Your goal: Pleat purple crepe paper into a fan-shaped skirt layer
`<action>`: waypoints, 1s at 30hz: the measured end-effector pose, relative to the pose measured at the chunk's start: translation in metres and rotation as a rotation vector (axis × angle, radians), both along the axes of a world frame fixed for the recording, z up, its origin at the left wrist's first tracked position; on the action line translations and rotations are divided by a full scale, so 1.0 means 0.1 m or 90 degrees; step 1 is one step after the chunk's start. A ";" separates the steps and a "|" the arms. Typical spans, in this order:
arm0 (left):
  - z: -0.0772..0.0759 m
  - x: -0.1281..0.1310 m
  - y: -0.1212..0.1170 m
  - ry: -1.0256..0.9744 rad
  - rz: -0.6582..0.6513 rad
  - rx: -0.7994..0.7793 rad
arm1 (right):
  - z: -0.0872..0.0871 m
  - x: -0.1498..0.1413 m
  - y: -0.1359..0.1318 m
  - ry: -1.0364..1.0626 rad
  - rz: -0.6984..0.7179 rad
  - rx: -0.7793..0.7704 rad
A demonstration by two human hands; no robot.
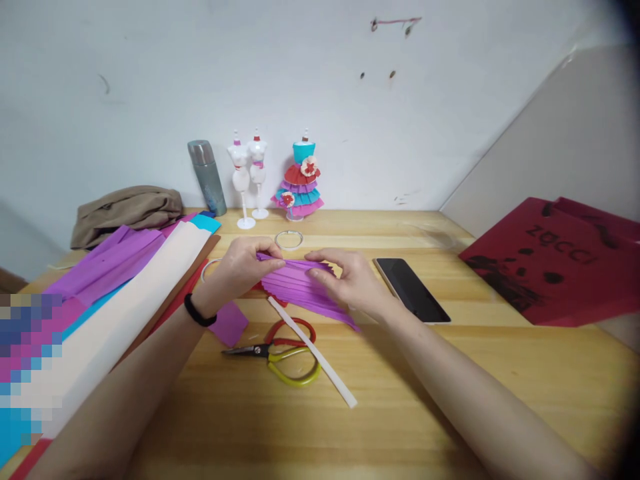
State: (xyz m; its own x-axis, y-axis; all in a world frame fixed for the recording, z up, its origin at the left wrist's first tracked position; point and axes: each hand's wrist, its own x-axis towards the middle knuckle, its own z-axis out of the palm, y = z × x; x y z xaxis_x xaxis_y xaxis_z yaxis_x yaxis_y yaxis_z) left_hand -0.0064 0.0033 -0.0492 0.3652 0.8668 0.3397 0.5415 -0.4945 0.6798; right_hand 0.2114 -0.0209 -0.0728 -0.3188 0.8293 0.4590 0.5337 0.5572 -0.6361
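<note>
Purple pleated paper (295, 285) between both grips (243, 263) (353, 277)

Around the left wrist (206, 299), a narrow, matte black band (195, 314) with rounded edges is worn; it is shaped as a close-fitting loop, and whether it is made of fabric or rubber cannot be told. By it the bare left hand (245, 263) is set off from the smooth, bare left forearm (130, 380). The right hand (345, 277), the right wrist (393, 315) and the right forearm (455, 377) are likewise seen bare. Both forearms are tapered toward slim wrists and are cut off by the lower edge of the view.
</note>
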 end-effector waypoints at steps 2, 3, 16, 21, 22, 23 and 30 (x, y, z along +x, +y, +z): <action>-0.02 0.03 -0.01 0.004 -0.010 0.020 | -0.02 -0.02 -0.02 0.004 -0.005 0.023; -0.03 0.04 -0.02 0.002 -0.019 0.030 | -0.03 -0.03 -0.02 0.000 -0.002 0.038; 0.02 0.02 -0.03 -0.052 -0.021 -0.032 | 0.01 0.00 0.02 0.035 -0.005 -0.009; 0.06 -0.04 0.02 -0.101 0.007 -0.100 | 0.06 0.03 0.02 0.078 -0.023 -0.085; 0.06 -0.05 0.02 -0.110 0.008 -0.111 | 0.06 0.03 0.02 0.088 -0.022 -0.097; 0.06 -0.05 0.03 -0.117 0.007 -0.122 | 0.06 0.03 0.02 0.100 -0.021 -0.106; 0.06 -0.06 0.04 -0.150 0.017 -0.151 | -0.03 0.04 0.12 0.219 0.003 -0.159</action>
State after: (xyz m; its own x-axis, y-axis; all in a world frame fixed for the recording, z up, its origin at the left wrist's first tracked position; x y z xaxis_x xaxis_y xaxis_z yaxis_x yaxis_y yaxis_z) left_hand -0.0124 0.0075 -0.0428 0.2761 0.9400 0.2002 0.3662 -0.2955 0.8824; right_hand 0.2151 -0.0092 -0.0762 -0.1861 0.9277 0.3237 0.2647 0.3646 -0.8927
